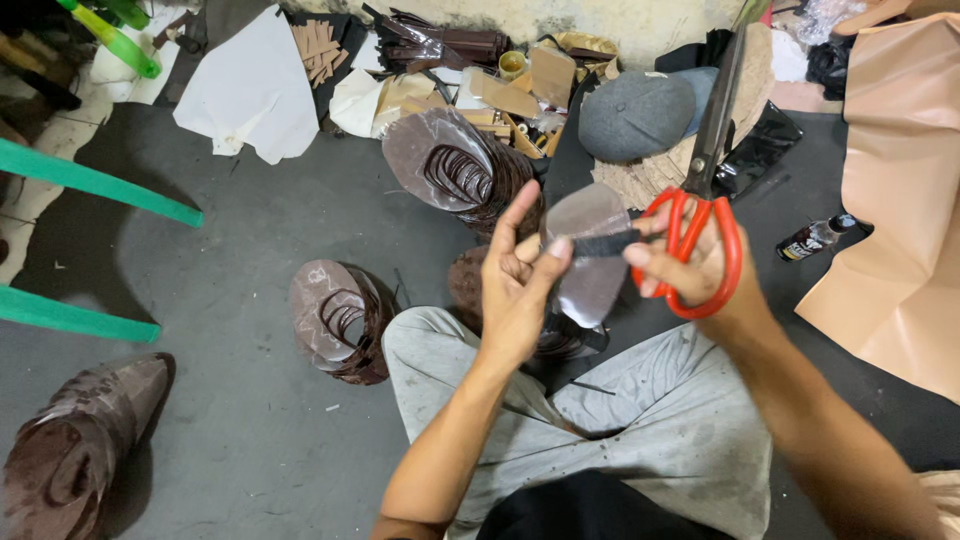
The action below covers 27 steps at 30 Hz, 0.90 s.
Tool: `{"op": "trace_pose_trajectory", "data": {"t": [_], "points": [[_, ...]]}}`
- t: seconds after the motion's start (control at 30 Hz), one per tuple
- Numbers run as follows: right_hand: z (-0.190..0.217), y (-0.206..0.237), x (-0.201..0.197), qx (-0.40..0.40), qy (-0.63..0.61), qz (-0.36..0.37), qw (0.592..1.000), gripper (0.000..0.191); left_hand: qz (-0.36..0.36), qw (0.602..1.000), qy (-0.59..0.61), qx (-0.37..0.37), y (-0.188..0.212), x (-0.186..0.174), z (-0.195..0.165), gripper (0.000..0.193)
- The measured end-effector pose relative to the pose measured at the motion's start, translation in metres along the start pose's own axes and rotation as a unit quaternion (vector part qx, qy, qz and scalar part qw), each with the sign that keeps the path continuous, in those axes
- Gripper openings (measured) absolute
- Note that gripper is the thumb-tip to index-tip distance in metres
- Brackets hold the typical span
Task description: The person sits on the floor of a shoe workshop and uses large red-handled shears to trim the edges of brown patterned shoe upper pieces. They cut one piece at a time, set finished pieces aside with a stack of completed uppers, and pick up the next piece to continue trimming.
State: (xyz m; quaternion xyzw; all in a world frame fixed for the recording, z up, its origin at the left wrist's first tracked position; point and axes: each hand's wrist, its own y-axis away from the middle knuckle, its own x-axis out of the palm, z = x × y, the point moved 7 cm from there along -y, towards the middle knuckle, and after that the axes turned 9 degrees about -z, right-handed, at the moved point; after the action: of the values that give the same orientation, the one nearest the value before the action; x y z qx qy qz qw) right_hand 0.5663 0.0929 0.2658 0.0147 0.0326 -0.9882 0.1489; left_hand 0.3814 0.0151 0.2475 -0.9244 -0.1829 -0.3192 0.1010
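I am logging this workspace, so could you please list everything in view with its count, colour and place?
Oval cut piece: one, grey translucent, held up between both hands.
Dark strip: one, black, across the oval piece.
Scissors: one pair, red handles, dark blades pointing up, on the right hand.
Stacks of oval pieces: at least three, brown, on the floor left and centre.
Cap: one, grey, top centre-right.
Small bottle: one, dark, floor at right.
Large sheet: one, tan, right edge.
White sheet: one, top left.
Green bars: two, left edge.
Floor: dark grey.
Left hand: pinches the oval piece.
Right hand: fingers through scissor handles, pinching the strip.
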Motion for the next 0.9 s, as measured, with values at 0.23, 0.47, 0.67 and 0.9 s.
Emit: {"op": "trace_pose_trajectory", "data": {"t": [0.23,0.47,0.67,0.9], "points": [[-0.011,0.003,0.025,0.002,-0.109,-0.011,0.994,0.035,-0.024,1.000,0.014,-0.002,0.002,-0.025,0.017,0.058],[-0.001,0.008,0.024,-0.006,-0.092,-0.024,0.995,0.030,-0.039,0.999,0.011,-0.014,0.006,-0.026,0.015,0.060],[-0.014,0.005,-0.017,-0.074,0.154,-0.208,0.963,0.032,-0.160,0.961,0.191,-0.117,0.009,-0.063,0.012,0.048],[-0.077,-0.009,-0.054,-0.027,0.008,-0.187,0.982,0.034,0.080,0.916,0.366,-0.143,0.004,-0.060,0.023,0.031]]}}
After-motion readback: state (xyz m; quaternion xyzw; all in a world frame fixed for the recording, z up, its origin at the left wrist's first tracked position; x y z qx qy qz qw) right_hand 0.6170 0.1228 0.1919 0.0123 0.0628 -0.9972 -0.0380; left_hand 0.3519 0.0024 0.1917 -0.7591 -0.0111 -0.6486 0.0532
